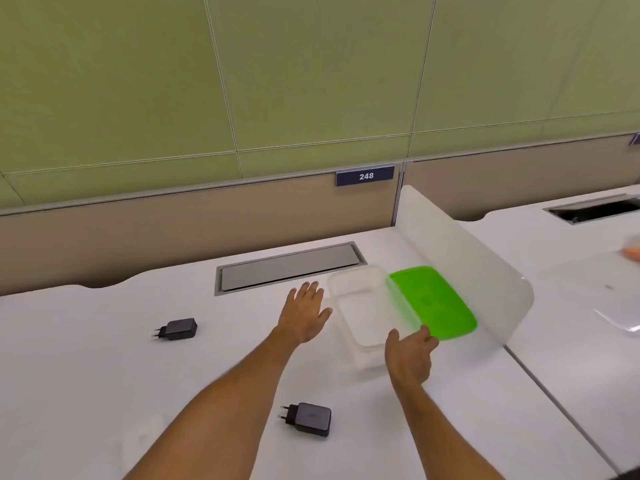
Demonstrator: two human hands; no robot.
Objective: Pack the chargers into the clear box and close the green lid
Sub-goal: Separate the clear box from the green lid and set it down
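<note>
Head view: we see clear box (360,306) on white desk (104,358), right of centre, empty as far as we can tell. Green lid (433,301) off, lying tilted against box's right rim. Both chargers unpacked: far charger (178,329) well left of box, near charger (310,418) between our forearms. Left hand (304,315) just beside box's left wall, fingers spread, holding nothing. Right hand (410,355) at box's near right corner, fingers loosely open, fingertips touching lid's near edge, no grasp. We judge: packing not begun; two chargers, lid closing left.
</note>
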